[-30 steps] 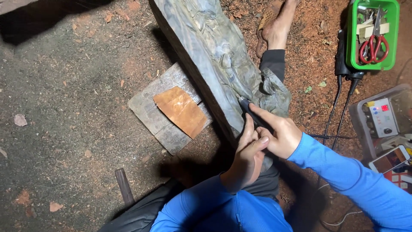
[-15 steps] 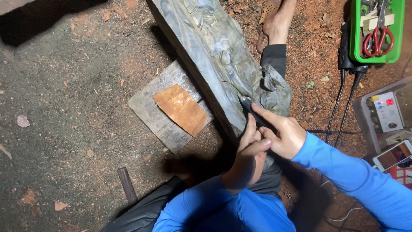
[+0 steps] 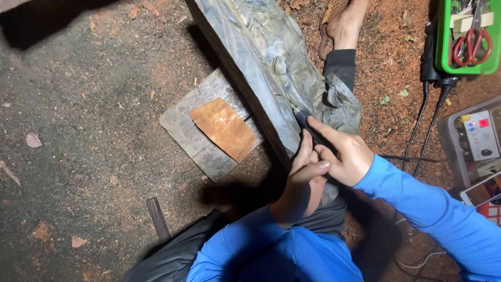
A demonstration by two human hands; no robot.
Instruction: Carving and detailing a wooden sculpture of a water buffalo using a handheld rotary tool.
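Observation:
A long grey carved slab [image 3: 261,57] lies slanted across my lap and the ground. My right hand [image 3: 347,156] grips a black pen-shaped power tool [image 3: 308,125] whose tip rests on the carved face near the slab's lower end. My left hand [image 3: 302,177] sits just below, its fingers pressed against the tool and the slab's edge. Both arms wear blue sleeves. My bare foot [image 3: 347,23] shows beyond the slab.
A flat grey board [image 3: 182,125] with a brown sheet [image 3: 224,128] on it lies left of the slab. A green tray [image 3: 443,57] with red scissors [image 3: 472,44], a grey control box [image 3: 477,136], black cables [image 3: 425,120] and a dark handle [image 3: 156,216] lie around on reddish dirt.
Both hands stay on the tool at the same spot on the slab, with only slight shifts. The view has drifted a little.

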